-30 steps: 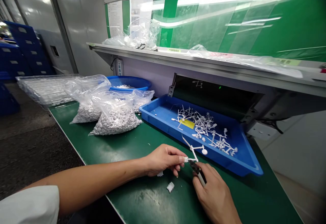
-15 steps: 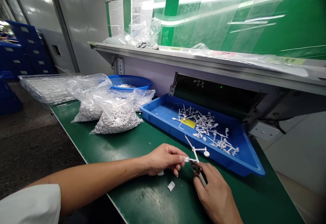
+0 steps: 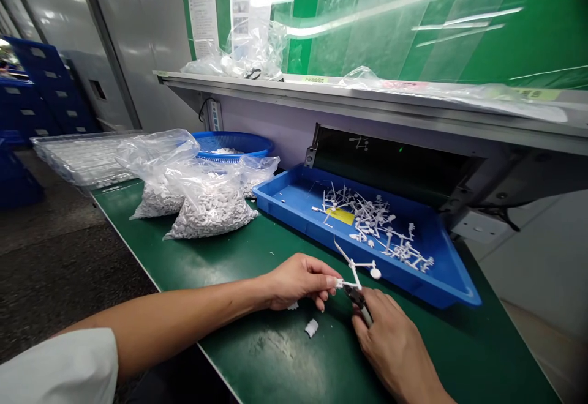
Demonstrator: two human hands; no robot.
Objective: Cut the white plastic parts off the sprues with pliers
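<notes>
Green bench (image 3: 275, 346), sprue (image 3: 353, 278) betw L fingers (image 3: 331, 281), cutters (image 3: 361, 306) in R hand (image 3: 395, 349)

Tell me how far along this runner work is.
Done: the blue tray holds a heap of bare-looking white plastic runners, and plastic bags sit full of small white parts. In hand: the left hand holds a runner at the side cutters in the right hand. Left: cannot tell.

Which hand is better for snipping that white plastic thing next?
Probably the right hand. It is holding the small cutters, and their tip is right up at the white plastic runner. The left hand has no cutters and is busy pinching the runner, keeping it steady.
</notes>
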